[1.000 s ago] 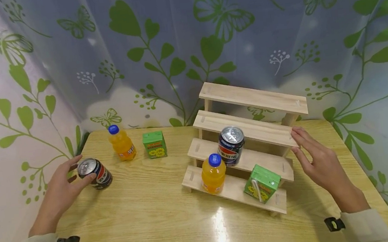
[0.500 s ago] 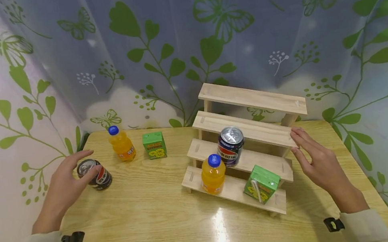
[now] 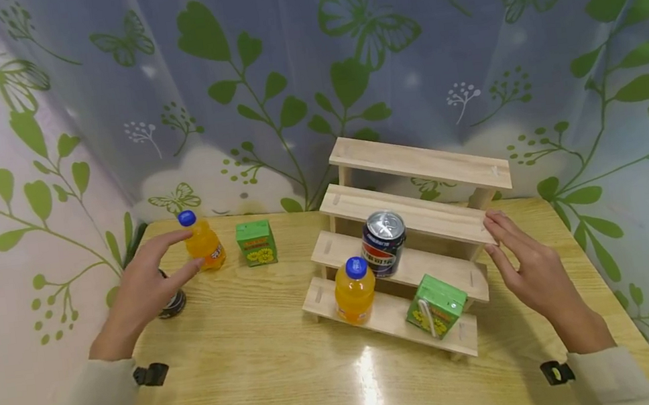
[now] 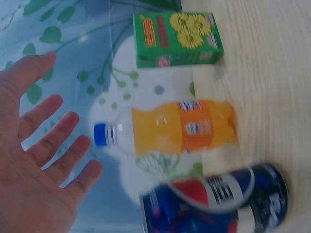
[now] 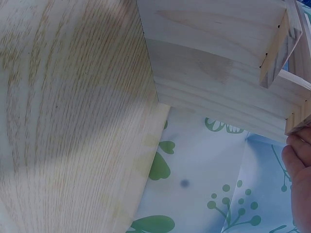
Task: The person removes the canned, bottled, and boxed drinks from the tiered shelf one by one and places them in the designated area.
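Note:
My left hand [image 3: 149, 288] hovers at the table's left with thumb and fingers spread, close to an orange soda bottle [image 3: 204, 244] with a blue cap. In the left wrist view a gap shows between the fingers [image 4: 68, 158] and the bottle [image 4: 170, 127]. Behind the hand a dark cola can [image 3: 174, 303] is partly hidden. A green juice box [image 3: 256, 243] stands right of the bottle. My right hand [image 3: 536, 271] holds the right end of a stepped wooden shelf [image 3: 407, 209] between thumb and fingers, at the second board from the top.
On the shelf's lowest step are another orange soda bottle [image 3: 356, 291] and a tilted green juice box [image 3: 436, 305] with a straw. Another cola can [image 3: 384, 242] stands one step higher. A patterned curtain [image 3: 286, 85] hangs behind the wooden table [image 3: 274, 384].
My left hand has let go of the cola can, lifted off it and moved right and away from me toward the orange soda bottle. The right hand stays at the shelf.

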The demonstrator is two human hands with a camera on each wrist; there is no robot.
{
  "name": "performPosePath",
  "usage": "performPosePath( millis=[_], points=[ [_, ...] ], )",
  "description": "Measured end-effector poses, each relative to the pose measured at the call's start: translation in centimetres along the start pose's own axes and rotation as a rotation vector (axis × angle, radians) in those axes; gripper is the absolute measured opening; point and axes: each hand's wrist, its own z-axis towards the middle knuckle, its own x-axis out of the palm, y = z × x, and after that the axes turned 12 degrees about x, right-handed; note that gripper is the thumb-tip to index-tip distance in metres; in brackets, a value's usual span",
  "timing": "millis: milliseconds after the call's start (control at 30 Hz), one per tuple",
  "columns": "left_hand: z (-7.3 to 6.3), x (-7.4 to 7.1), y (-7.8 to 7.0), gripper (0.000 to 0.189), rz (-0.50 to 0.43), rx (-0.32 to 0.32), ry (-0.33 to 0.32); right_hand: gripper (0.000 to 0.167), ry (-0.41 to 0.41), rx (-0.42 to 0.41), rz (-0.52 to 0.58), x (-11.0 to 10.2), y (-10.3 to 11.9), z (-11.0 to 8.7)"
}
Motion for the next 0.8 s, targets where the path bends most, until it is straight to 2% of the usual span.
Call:
performPosePath(
  millis=[100, 300, 500, 567, 800],
  points=[
    [1.1, 0.8, -0.5, 0.06, -0.021, 0.026, 0.017, 0.048, 0.0, -0.002, 0.002, 0.0, 0.0, 0.1],
    [2.9, 2.7, -1.9, 0.058, -0.08, 0.028, 0.05, 0.052, 0.008, 0.011, -0.009, -0.1, 0.0, 0.0],
    [4.9, 4.7, -3.3, 0.057, -0.11, 0.131, 0.049, 0.053, 0.011, 0.016, -0.007, -0.1, 0.0, 0.0],
    [5.5, 5.1, -3.9, 0.058, -0.115, 0.148, 0.054, 0.053, 0.009, 0.016, -0.009, -0.1, 0.0, 0.0],
    [7.5, 5.9, -6.3, 0.061, -0.171, 0.114, 0.122, 0.054, 0.012, 0.024, -0.01, -0.1, 0.1, 0.0]
  ],
)
